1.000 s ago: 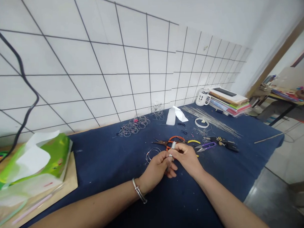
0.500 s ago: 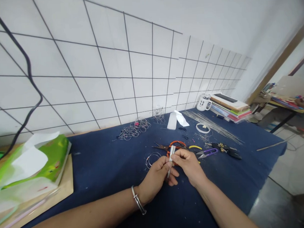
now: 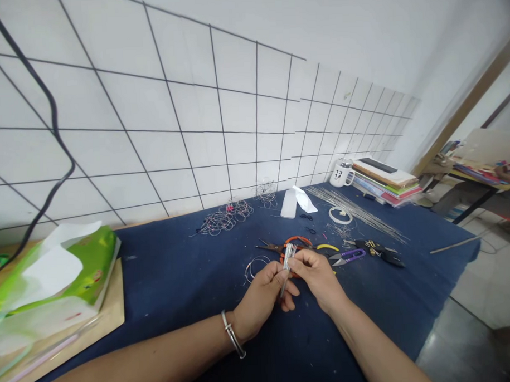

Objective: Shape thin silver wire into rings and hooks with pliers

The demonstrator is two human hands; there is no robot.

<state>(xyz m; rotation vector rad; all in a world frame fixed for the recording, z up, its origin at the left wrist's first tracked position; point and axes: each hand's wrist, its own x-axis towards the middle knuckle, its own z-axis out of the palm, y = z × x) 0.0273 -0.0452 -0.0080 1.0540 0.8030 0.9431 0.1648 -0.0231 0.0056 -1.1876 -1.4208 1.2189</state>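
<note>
Rising steeply over the cloth-covered counter [image 3: 178, 277], a bundle of thin silvery wires [image 3: 289, 251] tips its upper ends slightly rightward, its long axis passing between the left hand [image 3: 262, 292], fingers pinching its middle, and the right hand [image 3: 319, 275], fingers pinching just above, neither clearly nearer

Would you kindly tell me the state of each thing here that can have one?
Thin rods, bundled
Left hand, pinching the thin rods
Right hand, pinching them too
Purple snips, blades open
Orange-handled tool, partly hidden; opening unclear
Green tissue pack, open, tissue out
White mug, upright
Wire loops, tangled
Long wires, lying straight
</note>
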